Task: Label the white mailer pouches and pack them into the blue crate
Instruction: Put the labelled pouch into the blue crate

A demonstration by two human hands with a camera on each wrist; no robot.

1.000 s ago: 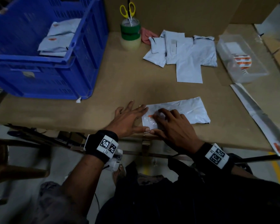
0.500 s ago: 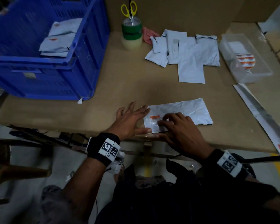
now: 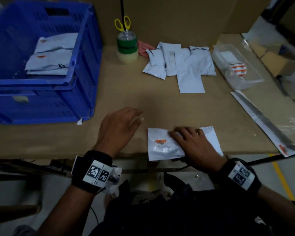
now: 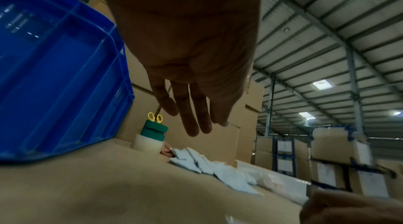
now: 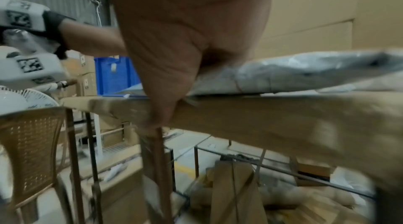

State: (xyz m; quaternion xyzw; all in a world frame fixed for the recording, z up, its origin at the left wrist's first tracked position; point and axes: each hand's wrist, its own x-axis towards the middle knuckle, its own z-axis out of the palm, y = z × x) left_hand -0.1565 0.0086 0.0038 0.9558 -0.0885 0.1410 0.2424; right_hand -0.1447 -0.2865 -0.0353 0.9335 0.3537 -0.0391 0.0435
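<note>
Pinching a labelled white mailer pouch [image 3: 162, 147] at the table [image 3: 109, 89] edge with my right hand [image 3: 194, 147]; left hand [image 3: 117, 128] hovers, fingers spread. Blue crate [image 3: 82, 68] holds stacked pouches [image 3: 49, 60]; clear tub [image 3: 237, 68] holds labels; unlabelled pouches [image 3: 182, 65] lie beyond.

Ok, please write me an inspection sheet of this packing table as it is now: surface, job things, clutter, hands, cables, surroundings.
Surface: brown table, near edge worn.
Job's things: labelled pouch overhangs the near edge; unlabelled pouches piled at the back; blue crate holds packed pouches; clear label tray at right.
Clutter: tape rolls with yellow scissors; pink cloth; backing strip.
Grippers: left hand free, fingers straight; right hand grips the labelled pouch, thumb below the table edge.
Cables: thin wire below the left wrist.
Surroundings: cardboard boxes, plastic chair, fan.
</note>
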